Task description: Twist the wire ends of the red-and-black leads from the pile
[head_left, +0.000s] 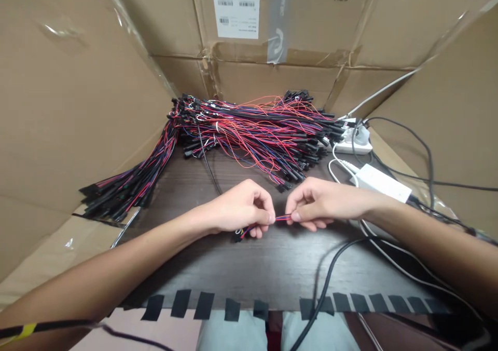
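Above a dark bench point(218, 273), left fingers point(267, 218) and right fingers point(296, 216) pinched a thin red-and-blue wire bundle point(282, 217). Its long axis ran sideways between them, neither hand nearer, a black connector point(237, 237) at its left end.

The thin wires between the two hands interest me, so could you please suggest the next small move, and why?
Probably slide the right hand slightly outward along the thin wires, with the left hand as the anchor. Both hands pinch them, yet the fingertips sit so close together that only a short stretch shows, while the black connector pokes out below the left hand.
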A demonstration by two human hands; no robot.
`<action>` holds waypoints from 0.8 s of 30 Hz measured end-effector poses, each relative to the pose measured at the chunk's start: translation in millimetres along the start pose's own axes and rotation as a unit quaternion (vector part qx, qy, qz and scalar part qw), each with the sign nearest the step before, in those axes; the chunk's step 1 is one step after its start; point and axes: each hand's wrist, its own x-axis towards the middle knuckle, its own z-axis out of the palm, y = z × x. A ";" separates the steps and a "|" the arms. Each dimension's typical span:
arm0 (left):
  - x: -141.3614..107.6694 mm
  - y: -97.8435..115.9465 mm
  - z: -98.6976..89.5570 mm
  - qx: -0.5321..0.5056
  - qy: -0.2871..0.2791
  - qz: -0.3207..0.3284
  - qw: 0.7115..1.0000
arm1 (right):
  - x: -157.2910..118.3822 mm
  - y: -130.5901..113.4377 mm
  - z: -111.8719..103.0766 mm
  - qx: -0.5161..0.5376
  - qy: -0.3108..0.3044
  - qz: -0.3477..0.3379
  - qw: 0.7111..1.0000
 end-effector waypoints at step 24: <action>-4.3 5.2 -4.8 -0.040 -0.028 0.025 0.998 | -5.1 -6.4 -1.4 -0.049 0.014 -0.060 0.997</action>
